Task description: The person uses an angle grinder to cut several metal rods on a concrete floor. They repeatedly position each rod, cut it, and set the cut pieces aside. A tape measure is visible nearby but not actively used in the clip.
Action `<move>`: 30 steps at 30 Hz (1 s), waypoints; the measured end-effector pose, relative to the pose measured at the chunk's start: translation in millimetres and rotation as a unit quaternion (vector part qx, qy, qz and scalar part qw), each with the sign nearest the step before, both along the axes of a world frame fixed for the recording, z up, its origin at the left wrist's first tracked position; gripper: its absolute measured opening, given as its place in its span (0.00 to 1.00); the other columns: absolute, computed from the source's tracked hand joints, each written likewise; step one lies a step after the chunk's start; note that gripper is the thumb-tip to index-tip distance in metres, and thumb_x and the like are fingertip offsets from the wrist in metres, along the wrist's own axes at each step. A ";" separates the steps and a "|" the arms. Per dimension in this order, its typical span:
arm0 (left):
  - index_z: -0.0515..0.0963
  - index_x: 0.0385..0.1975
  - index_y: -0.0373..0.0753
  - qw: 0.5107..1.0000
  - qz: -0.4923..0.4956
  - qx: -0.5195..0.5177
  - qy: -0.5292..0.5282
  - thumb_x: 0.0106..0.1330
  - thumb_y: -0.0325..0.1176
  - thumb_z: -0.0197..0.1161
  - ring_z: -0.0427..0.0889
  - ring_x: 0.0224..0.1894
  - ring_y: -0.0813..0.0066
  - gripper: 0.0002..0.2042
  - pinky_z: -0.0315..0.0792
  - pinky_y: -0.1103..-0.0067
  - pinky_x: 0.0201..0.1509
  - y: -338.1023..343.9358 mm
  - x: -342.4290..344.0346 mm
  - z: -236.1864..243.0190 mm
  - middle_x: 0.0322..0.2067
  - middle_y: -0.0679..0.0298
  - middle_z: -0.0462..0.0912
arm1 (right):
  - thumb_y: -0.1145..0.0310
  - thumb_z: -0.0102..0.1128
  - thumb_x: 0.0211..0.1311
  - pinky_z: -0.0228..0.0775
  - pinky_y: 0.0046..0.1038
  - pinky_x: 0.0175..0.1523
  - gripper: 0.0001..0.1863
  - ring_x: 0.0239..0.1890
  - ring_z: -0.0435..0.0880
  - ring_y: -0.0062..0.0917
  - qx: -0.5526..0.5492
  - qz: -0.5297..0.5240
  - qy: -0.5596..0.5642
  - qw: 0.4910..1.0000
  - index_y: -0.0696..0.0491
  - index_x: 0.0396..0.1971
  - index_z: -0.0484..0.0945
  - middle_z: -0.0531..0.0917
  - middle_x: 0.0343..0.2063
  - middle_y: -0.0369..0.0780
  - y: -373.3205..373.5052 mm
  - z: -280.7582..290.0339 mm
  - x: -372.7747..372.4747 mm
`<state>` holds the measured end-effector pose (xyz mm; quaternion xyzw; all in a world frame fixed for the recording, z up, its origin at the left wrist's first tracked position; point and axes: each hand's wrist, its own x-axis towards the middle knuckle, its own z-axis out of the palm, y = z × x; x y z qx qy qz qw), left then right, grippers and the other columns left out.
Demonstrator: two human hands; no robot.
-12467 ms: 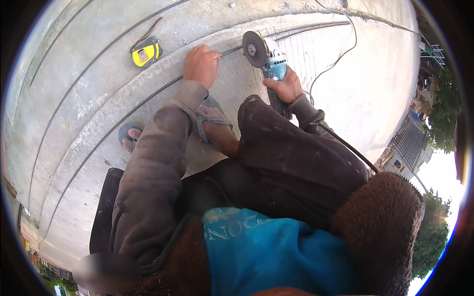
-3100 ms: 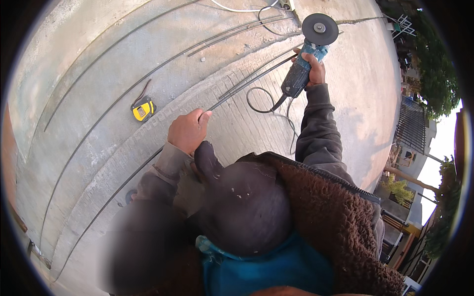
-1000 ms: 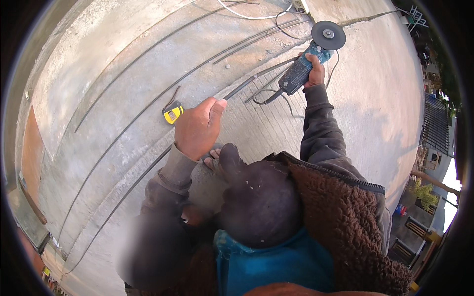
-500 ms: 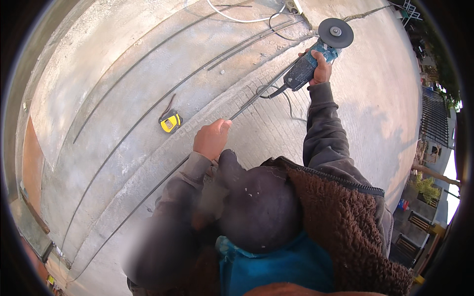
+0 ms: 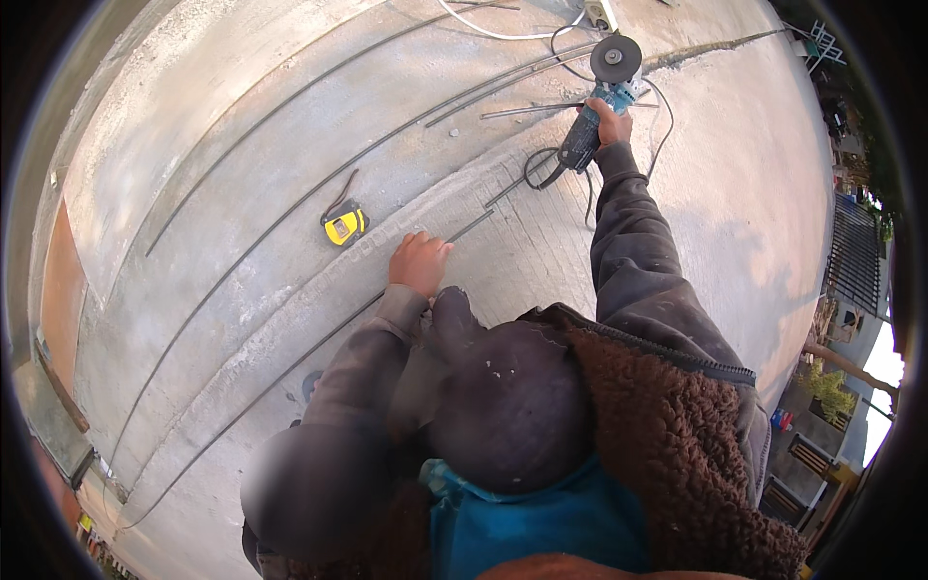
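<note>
My right hand [image 5: 609, 124] is wrapped round the body of a blue and black angle grinder [image 5: 582, 140], arm stretched forward. Its round dark disc [image 5: 616, 58] faces up at the far end. My left hand [image 5: 420, 263] is closed over a long thin steel rod [image 5: 329, 338], close to my bent knee [image 5: 512, 406]. Just past that hand the rod has an end, and another rod piece [image 5: 522, 182] lies slightly offset beyond it, toward the grinder. A short rod [image 5: 532, 110] lies crosswise left of the grinder.
A yellow and black tape measure [image 5: 345, 224] lies on the concrete beyond my left hand. Several long rods [image 5: 290, 213] stretch across the floor farther off. The grinder's black cord [image 5: 543, 174] loops beside it. A white cable [image 5: 512, 37] and a pale socket box [image 5: 600, 14] are at the far edge.
The grinder has moved farther away and slightly left in my right hand. The rod ahead of my left hand now shows a break, and a short crosswise rod has appeared near the grinder.
</note>
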<state>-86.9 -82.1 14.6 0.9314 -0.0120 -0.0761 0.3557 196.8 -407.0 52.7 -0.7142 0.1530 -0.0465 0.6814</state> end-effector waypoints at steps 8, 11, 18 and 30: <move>0.80 0.32 0.43 0.976 0.164 0.041 -0.139 0.65 0.39 0.62 0.79 0.36 0.60 0.07 0.71 0.65 0.39 87.4 72.2 1.5 0.31 0.62 0.80 | 0.70 0.63 0.51 0.81 0.34 0.34 0.16 0.30 0.86 0.33 0.019 0.007 0.039 0.999 0.63 0.38 0.77 0.84 0.30 0.47 0.7 41.8 -48.2; 0.81 0.34 0.42 0.974 0.117 0.033 -0.193 0.66 0.38 0.61 0.79 0.37 0.62 0.08 0.71 0.68 0.43 67.5 88.2 15.4 0.32 0.63 0.81 | 0.70 0.61 0.51 0.81 0.36 0.35 0.18 0.35 0.85 0.34 -0.012 -0.014 0.047 0.999 0.64 0.41 0.75 0.83 0.35 0.46 -13.8 66.6 -84.2; 0.80 0.33 0.41 0.988 -0.076 -0.020 -0.130 0.63 0.37 0.61 0.78 0.41 0.60 0.07 0.71 0.66 0.45 -75.2 122.1 8.7 0.33 0.61 0.80 | 0.67 0.59 0.52 0.79 0.31 0.34 0.18 0.32 0.83 0.30 -0.090 -0.019 0.099 0.991 0.62 0.41 0.74 0.81 0.33 0.44 -63.1 122.0 -192.8; 0.81 0.40 0.38 0.981 -0.131 0.129 0.062 0.66 0.28 0.54 0.83 0.45 0.59 0.09 0.80 0.69 0.43 -170.2 172.8 -10.8 0.42 0.56 0.81 | 0.68 0.61 0.50 0.79 0.35 0.34 0.21 0.33 0.83 0.32 0.008 -0.147 0.142 0.979 0.59 0.44 0.71 0.79 0.34 0.43 -96.8 138.8 -265.9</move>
